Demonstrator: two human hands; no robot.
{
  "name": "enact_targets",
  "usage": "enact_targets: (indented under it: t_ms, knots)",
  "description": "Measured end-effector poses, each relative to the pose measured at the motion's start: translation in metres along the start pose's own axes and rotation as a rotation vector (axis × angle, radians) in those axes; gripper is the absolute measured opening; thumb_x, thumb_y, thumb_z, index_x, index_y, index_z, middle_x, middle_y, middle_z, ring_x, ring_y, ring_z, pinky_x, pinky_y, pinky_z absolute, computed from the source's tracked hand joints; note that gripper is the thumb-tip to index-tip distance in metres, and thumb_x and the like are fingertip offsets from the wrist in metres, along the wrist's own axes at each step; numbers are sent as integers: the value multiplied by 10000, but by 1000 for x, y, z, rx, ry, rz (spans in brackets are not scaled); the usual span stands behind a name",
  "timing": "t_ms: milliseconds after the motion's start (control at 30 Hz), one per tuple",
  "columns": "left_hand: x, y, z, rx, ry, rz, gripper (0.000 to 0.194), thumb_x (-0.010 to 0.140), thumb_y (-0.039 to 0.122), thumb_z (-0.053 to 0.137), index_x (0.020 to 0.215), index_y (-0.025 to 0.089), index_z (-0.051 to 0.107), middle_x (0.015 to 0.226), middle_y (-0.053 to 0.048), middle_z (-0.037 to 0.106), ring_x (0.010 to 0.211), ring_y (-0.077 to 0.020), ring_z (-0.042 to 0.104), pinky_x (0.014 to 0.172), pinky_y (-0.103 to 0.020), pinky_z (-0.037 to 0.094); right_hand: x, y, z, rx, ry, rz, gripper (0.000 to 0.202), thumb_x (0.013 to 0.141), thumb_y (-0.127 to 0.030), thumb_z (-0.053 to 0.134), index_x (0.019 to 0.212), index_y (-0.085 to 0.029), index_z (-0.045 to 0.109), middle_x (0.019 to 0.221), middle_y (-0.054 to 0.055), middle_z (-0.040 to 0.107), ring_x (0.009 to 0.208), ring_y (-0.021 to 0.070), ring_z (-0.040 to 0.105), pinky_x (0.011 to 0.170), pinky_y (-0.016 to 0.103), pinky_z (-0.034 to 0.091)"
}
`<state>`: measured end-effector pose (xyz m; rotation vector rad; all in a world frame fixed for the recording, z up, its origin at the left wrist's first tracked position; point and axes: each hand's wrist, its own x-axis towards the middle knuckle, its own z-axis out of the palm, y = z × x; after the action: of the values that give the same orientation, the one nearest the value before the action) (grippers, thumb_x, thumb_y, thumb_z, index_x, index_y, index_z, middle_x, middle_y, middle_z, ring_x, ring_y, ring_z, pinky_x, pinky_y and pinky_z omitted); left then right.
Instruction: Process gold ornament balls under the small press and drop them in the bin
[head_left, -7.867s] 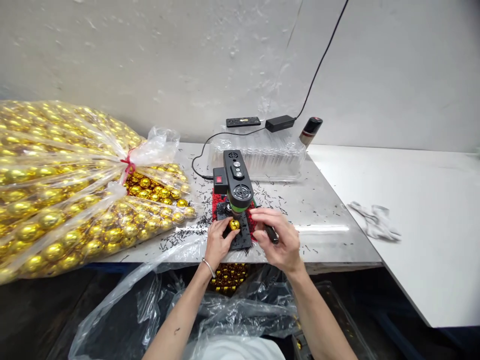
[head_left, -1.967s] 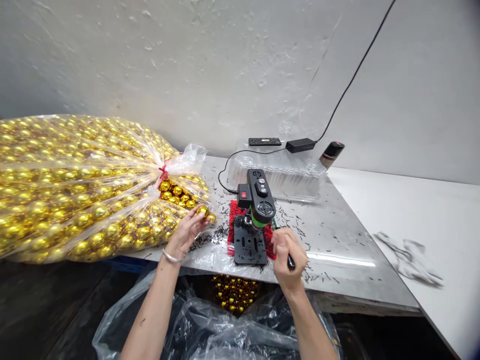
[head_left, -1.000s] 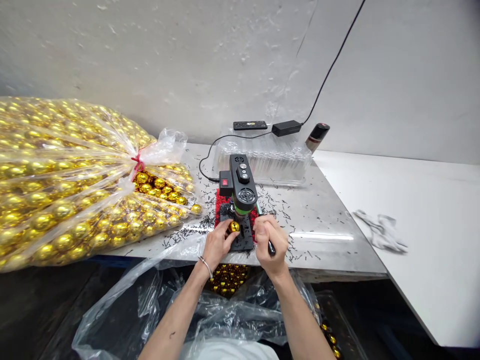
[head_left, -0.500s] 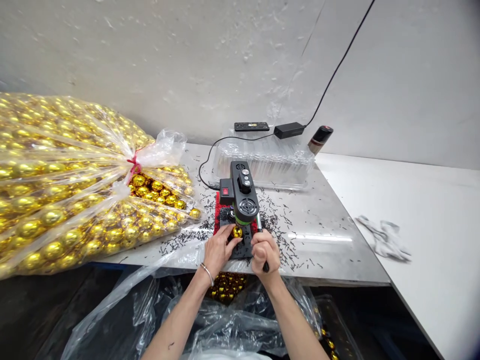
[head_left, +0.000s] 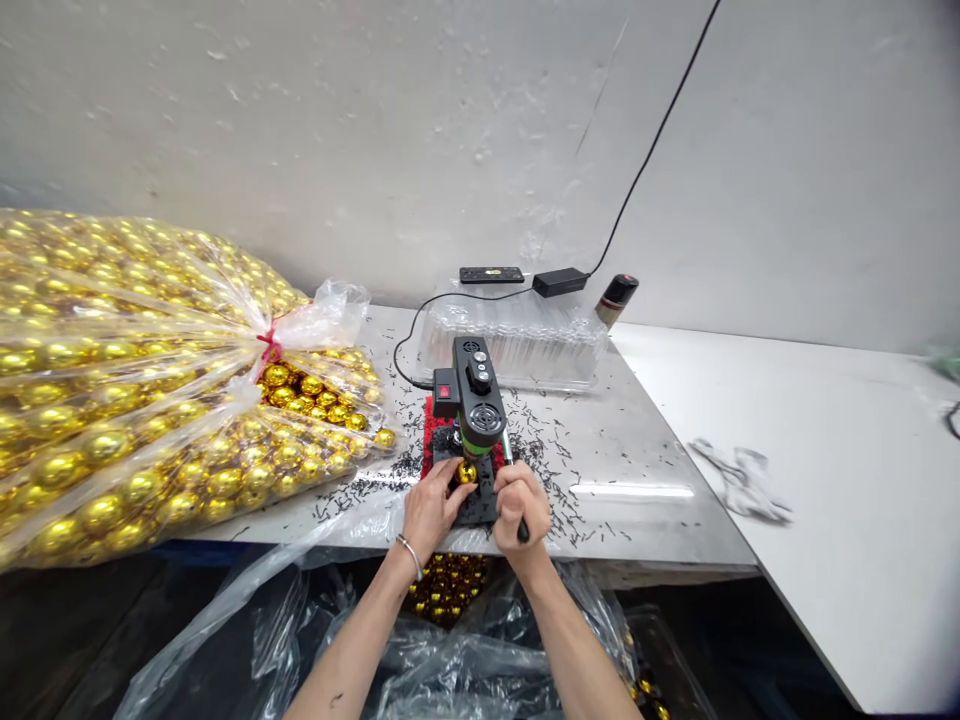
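The left hand (head_left: 429,510), two seconds ago holding a gold ball (head_left: 466,472) up beside the mouth of the bag (head_left: 150,400), now has the ball between its fingers over the base plate (head_left: 476,510), which lay without one at that point, and the machine head (head_left: 481,395) is lower over the ball than one second ago. The right hand (head_left: 523,508), half open around the lever (head_left: 507,445) in the oldest picture, is now closed in a fist on it, and the lever is pulled further down and toward the person than one second ago. At the right edge a green thing (head_left: 943,358) (too blurred to identify) now shows more clearly.
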<state>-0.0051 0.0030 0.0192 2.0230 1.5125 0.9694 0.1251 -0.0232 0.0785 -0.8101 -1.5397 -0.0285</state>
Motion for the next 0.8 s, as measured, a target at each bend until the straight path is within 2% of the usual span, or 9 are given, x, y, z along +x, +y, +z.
enact_targets:
  t_ms: [100, 200, 333, 433, 467, 533, 633, 700, 800]
  knots:
    - [-3, 2, -6, -90, 52, 2, 310, 857, 313, 592, 1142, 193, 618, 1113, -91, 680, 862, -200, 680, 822, -338, 547, 29, -21, -6, 31, -13, 133, 312, 916, -135, 363, 617, -206, 411, 617, 9, 477, 639, 139, 509, 566, 285, 395]
    - [-28, 7, -17, -155, 33, 64, 321, 870, 315, 579, 1166, 192, 594, 1121, -101, 670, 986, -215, 658, 876, -351, 539, 47, -32, -10, 41, -44, 197, 320, 918, -126, 382, 608, -205, 391, 606, -4, 448, 620, 126, 475, 571, 280, 374]
    - [-87, 9, -24, -121, -159, 224, 362, 894, 305, 548, 1249, 234, 547, 1194, -102, 648, 1058, -210, 645, 896, -333, 542, 43, -32, -10, 53, -39, 177, 297, 912, -100, 392, 633, -201, 395, 633, -1, 462, 636, 123, 472, 588, 281, 367]
    - [-108, 4, -27, -33, -119, 259, 422, 879, 368, 573, 1278, 236, 535, 1203, -107, 648, 1013, -217, 668, 843, -325, 568, 35, -30, -7, 58, -33, 175, 290, 908, -89, 391, 641, -200, 402, 645, 2, 469, 655, 128, 484, 600, 286, 371]
    - [-103, 0, -31, -5, -64, 262, 405, 887, 375, 561, 1264, 228, 549, 1178, -105, 661, 1002, -216, 671, 842, -328, 568, 33, -30, -7, 63, -29, 177, 292, 907, -88, 390, 638, -200, 402, 645, 2, 469, 658, 129, 486, 602, 287, 373]
    - [-78, -9, -46, 65, 94, 248, 318, 931, 333, 485, 1200, 206, 600, 1100, -98, 691, 999, -211, 666, 874, -345, 554, 32, -30, -6, 71, -20, 180, 296, 907, -87, 391, 634, -200, 402, 644, 1, 471, 657, 129, 488, 606, 287, 378]
    - [-14, -24, -81, 257, 288, 108, 305, 955, 288, 418, 1109, 173, 655, 1091, -118, 690, 1036, -237, 635, 920, -403, 511, 34, -31, -5, 71, -7, 171, 299, 906, -84, 395, 630, -200, 400, 636, -2, 470, 654, 128, 491, 609, 286, 381]
    - [29, -34, -104, 423, 204, -22, 297, 946, 270, 428, 1082, 157, 667, 1096, -133, 685, 1027, -253, 625, 896, -396, 497, 35, -31, -4, 64, 1, 160, 300, 905, -81, 396, 629, -200, 400, 634, -3, 470, 656, 127, 494, 607, 284, 380]
    - [71, -41, -120, 626, -142, -137, 271, 923, 291, 476, 1045, 158, 678, 1028, -138, 701, 946, -268, 642, 791, -358, 488, 35, -31, -4, 53, -5, 154, 297, 903, -78, 398, 632, -199, 404, 633, -6, 471, 651, 124, 495, 602, 280, 379]
